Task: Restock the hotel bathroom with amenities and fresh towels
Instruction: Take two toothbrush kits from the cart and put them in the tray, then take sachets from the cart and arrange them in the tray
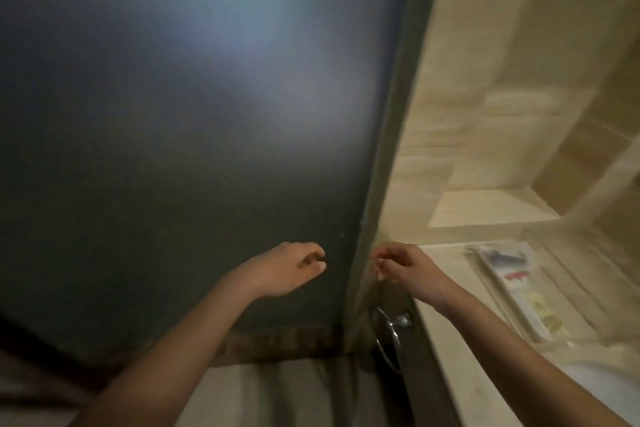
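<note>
Both hands, left hand (291,269) and right hand (401,265), hover loosely curled and seemingly empty at lower centre, while the wrapped amenity packet (512,291) on the tabletop (446,333) at lower right could get knocked off by a forearm.

2 bare forearms, unsleeved, ringless hands (289,269)

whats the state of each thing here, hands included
left hand: empty, fingers loosely curled, in front of the dark frosted glass panel
right hand: empty, fingers curled
clear plastic amenity packet: sealed, flat on the beige counter
chrome towel ring: hangs bare
</note>
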`<state>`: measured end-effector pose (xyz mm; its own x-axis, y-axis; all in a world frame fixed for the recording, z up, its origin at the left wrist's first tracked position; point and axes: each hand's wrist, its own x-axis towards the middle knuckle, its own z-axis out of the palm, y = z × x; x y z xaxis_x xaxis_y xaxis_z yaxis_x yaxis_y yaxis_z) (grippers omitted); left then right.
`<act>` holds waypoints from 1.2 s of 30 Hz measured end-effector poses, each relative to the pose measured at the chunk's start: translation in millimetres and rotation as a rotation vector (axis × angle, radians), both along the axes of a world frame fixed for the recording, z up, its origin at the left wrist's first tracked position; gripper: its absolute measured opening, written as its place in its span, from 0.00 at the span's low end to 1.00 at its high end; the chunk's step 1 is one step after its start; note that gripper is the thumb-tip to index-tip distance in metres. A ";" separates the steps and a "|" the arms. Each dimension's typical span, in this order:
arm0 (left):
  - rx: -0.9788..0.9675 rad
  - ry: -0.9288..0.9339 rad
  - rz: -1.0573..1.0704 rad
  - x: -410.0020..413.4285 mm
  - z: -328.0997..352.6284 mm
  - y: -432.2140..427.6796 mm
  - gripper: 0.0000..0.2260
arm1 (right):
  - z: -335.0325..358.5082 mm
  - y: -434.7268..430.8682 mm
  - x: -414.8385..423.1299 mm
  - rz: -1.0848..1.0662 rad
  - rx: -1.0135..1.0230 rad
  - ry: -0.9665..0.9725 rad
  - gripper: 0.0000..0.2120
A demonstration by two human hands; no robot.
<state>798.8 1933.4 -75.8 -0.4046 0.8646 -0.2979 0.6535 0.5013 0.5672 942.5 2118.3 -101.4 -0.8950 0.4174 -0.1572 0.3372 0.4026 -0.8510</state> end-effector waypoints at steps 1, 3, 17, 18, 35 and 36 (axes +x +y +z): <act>0.007 -0.007 0.060 -6.0 1.5 -22.9 0.18 | 1.8 -15.0 -14.9 0.064 0.007 -0.003 0.08; 0.028 -0.012 0.170 -15.4 5.3 -68.8 0.17 | 4.3 -48.1 -44.5 0.193 0.037 -0.011 0.08; 0.137 0.062 0.777 -54.5 31.7 -462.4 0.15 | 37.1 -417.4 -219.9 0.878 0.101 0.052 0.08; 0.125 0.068 0.811 -53.1 33.8 -489.0 0.15 | 38.3 -443.2 -227.8 0.906 0.087 0.060 0.08; 0.170 0.164 1.391 -69.6 44.9 -774.9 0.14 | 45.1 -763.2 -360.2 1.305 -0.107 0.100 0.09; 0.181 0.155 1.417 -76.6 43.9 -786.8 0.14 | 46.4 -780.7 -373.6 1.325 -0.114 0.101 0.09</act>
